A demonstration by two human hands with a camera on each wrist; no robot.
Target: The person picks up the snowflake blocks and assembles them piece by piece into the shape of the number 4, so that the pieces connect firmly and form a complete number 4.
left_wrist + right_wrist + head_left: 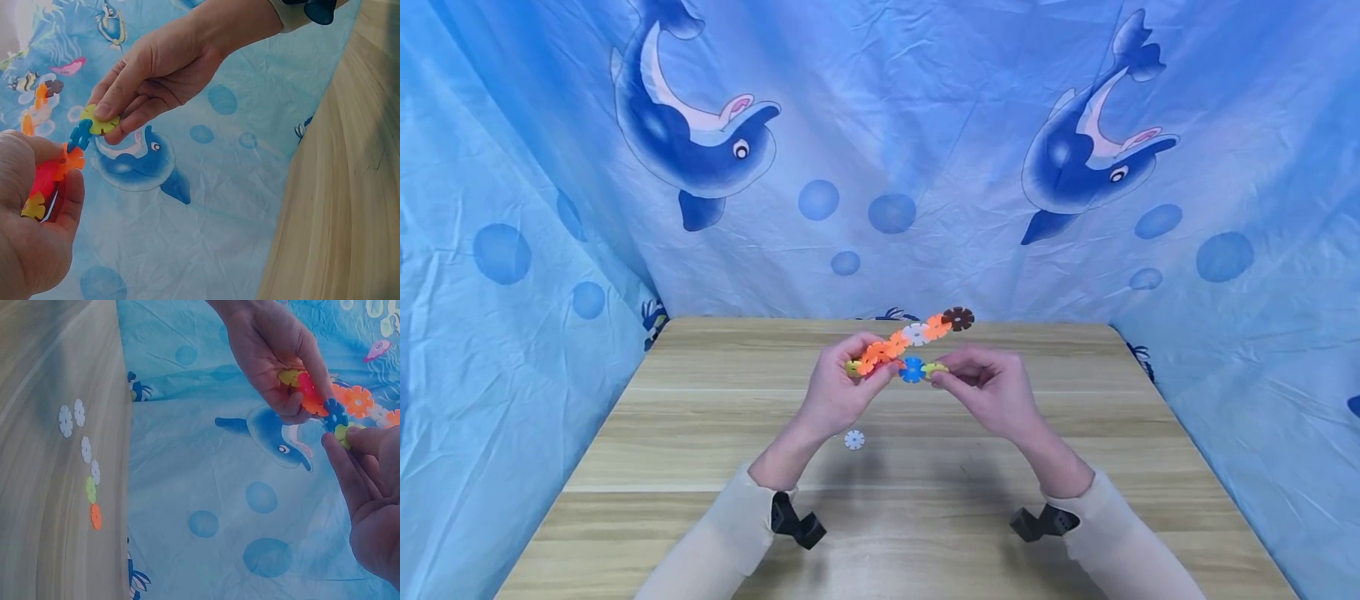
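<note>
Notched plastic snowflake discs are linked into a chain, held up above the table. My left hand (838,387) grips it around orange discs (874,357) and a red disc (45,179), with a yellow disc (34,206) beside the palm. One branch slants up to the right through a white disc (916,334) to a dark brown disc (958,319). A blue disc (912,370) spans the gap between the hands. My right hand (1000,392) pinches a yellow-green disc (341,435) between thumb and fingers, and it meets the blue disc's edge.
A loose white disc (854,440) lies on the wooden table (700,458) below the left hand. In the right wrist view, several white discs (65,421), a green disc (91,489) and an orange disc (95,517) lie on the table. Blue dolphin-print cloth (970,167) surrounds it.
</note>
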